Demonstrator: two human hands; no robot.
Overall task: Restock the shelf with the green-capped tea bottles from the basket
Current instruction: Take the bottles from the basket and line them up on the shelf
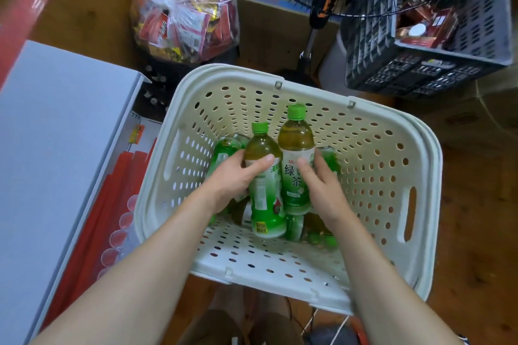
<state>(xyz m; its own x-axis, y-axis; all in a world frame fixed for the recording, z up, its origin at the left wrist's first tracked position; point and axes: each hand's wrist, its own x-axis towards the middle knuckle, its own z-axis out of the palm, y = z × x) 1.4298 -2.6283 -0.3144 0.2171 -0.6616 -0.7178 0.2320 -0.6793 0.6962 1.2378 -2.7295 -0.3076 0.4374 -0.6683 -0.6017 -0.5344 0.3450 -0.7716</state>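
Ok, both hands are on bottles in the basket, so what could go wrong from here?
The left hand and right hand each grip one upright bottle, left bottle touching right bottle; lifting both together may knock them. Loose bottles lying beneath could roll. The basket sits tilted and may shift.

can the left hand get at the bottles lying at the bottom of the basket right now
Probably not yet. The left hand already grips an upright bottle, and that bottle and the right hand's bottle stand over the lying bottles in the basket. Lifting those out first would free the way.
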